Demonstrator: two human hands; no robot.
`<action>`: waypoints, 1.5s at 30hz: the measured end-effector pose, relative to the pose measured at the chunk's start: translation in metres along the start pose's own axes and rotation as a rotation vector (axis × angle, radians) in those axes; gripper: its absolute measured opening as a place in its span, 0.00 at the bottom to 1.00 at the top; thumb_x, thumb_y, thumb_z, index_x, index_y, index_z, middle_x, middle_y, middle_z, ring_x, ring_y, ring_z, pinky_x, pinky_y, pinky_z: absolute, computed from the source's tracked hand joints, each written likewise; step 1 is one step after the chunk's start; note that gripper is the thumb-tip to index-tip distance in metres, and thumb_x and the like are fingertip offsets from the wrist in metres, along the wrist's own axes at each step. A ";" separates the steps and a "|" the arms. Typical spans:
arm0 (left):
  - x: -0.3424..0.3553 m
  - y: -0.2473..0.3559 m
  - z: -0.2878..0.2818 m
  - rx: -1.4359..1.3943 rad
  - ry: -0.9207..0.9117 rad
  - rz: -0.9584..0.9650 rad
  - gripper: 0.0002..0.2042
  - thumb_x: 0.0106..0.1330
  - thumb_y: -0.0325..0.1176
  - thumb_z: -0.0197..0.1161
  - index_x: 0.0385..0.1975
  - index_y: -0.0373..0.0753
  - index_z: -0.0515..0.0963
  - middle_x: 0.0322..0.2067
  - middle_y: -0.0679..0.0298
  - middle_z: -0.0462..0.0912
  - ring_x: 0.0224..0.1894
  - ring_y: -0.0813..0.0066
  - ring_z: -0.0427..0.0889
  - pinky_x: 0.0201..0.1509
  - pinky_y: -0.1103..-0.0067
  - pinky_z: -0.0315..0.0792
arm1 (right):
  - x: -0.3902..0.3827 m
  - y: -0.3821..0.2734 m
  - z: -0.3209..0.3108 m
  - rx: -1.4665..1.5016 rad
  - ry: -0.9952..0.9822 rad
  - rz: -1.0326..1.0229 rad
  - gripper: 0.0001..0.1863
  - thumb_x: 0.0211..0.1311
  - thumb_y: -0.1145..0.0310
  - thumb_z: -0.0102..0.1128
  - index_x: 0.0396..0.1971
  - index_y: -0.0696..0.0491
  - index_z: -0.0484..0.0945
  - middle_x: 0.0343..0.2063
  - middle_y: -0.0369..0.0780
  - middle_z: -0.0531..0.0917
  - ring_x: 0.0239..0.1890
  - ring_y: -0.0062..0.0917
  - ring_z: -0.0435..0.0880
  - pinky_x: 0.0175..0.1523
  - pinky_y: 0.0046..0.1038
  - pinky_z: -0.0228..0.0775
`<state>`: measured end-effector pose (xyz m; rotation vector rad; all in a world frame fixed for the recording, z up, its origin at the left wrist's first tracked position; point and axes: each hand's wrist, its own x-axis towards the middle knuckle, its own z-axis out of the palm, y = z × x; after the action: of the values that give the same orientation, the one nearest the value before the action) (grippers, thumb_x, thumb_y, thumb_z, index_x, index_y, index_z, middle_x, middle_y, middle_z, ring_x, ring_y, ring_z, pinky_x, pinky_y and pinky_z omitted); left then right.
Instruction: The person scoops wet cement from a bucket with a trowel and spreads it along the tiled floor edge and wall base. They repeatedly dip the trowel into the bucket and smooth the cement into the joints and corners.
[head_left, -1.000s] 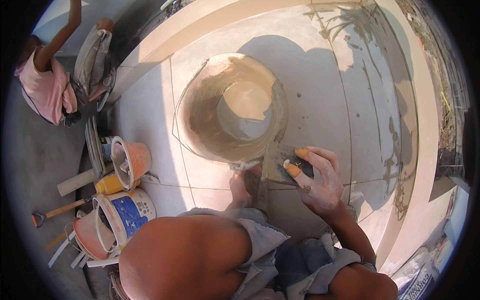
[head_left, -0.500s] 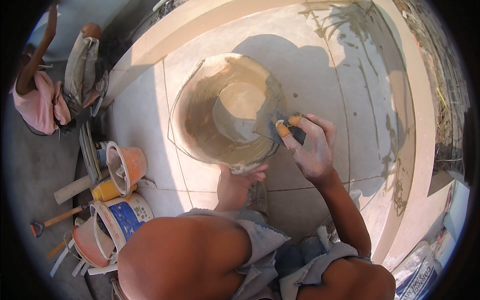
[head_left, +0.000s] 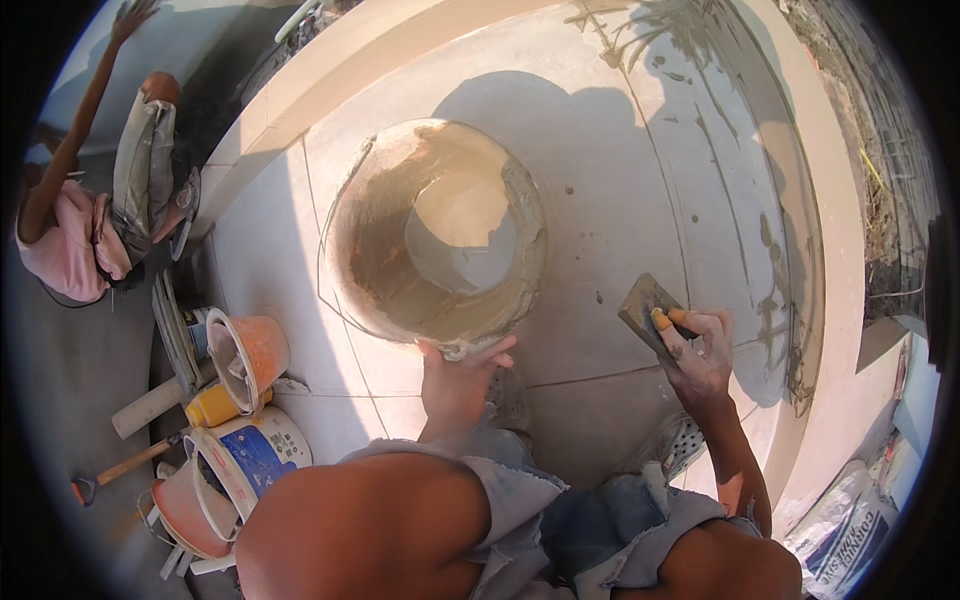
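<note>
A mortar-smeared bucket (head_left: 365,235) stands on the pale tiles in front of me, tilted toward me, with thin greyish slurry (head_left: 465,215) inside. My left hand (head_left: 460,390) grips its near side just under the rim, thumb and fingers spread around the wall. To the right of the bucket, my right hand (head_left: 702,362) holds a small dark rectangular grout float (head_left: 643,303) above the tiles. Orange covers sit on two of that hand's fingertips. The float is apart from the bucket; its underside is hidden.
Wet grout streaks (head_left: 770,270) mark the tiles by the right-hand ledge (head_left: 835,200). On the left lie an orange bucket (head_left: 262,345), a yellow bottle (head_left: 212,405), a white tub (head_left: 285,440) and a wooden-handled tool (head_left: 135,460). A person in pink (head_left: 65,240) sits at upper left.
My right hand has drawn the float out from the bucket's right rim, moving right and toward me over the tiles. The left hand stays on the bucket. The other person's arm is raised higher into view.
</note>
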<state>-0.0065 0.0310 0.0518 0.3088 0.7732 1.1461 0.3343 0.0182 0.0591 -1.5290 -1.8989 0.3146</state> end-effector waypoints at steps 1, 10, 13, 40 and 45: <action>-0.004 -0.001 -0.002 0.017 0.059 0.012 0.40 0.79 0.67 0.33 0.74 0.36 0.58 0.61 0.39 0.78 0.54 0.45 0.82 0.61 0.57 0.72 | -0.019 -0.009 -0.015 0.095 0.007 0.160 0.23 0.49 0.81 0.73 0.48 0.51 0.88 0.47 0.40 0.82 0.44 0.35 0.81 0.48 0.30 0.81; 0.004 -0.026 0.018 0.647 0.399 0.245 0.37 0.79 0.65 0.41 0.63 0.31 0.71 0.40 0.47 0.87 0.39 0.59 0.84 0.48 0.68 0.78 | -0.114 -0.045 -0.057 1.311 0.646 1.450 0.21 0.75 0.72 0.60 0.62 0.61 0.71 0.56 0.47 0.83 0.52 0.31 0.88 0.48 0.27 0.87; -0.001 -0.044 -0.017 0.830 0.281 0.221 0.37 0.80 0.64 0.41 0.61 0.31 0.72 0.39 0.47 0.87 0.39 0.60 0.84 0.47 0.69 0.78 | -0.132 -0.038 -0.063 1.379 0.834 1.460 0.20 0.77 0.69 0.56 0.63 0.61 0.71 0.57 0.46 0.83 0.54 0.31 0.88 0.48 0.23 0.88; -0.004 -0.049 -0.057 1.084 0.087 0.235 0.34 0.80 0.61 0.42 0.47 0.30 0.78 0.32 0.54 0.86 0.30 0.72 0.80 0.36 0.78 0.74 | -0.130 0.002 -0.090 1.154 1.216 1.353 0.18 0.77 0.72 0.55 0.63 0.53 0.68 0.57 0.42 0.82 0.56 0.33 0.87 0.41 0.17 0.83; -0.003 -0.047 -0.058 1.114 0.121 0.244 0.34 0.80 0.63 0.42 0.46 0.30 0.79 0.31 0.54 0.86 0.31 0.71 0.81 0.35 0.78 0.75 | -0.099 -0.016 -0.096 1.079 1.203 1.261 0.20 0.77 0.70 0.57 0.64 0.52 0.67 0.57 0.42 0.83 0.54 0.33 0.88 0.36 0.19 0.81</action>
<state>-0.0141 -0.0004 -0.0162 1.2916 1.4693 0.8554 0.3907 -0.0995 0.1054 -1.3093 0.3347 0.5971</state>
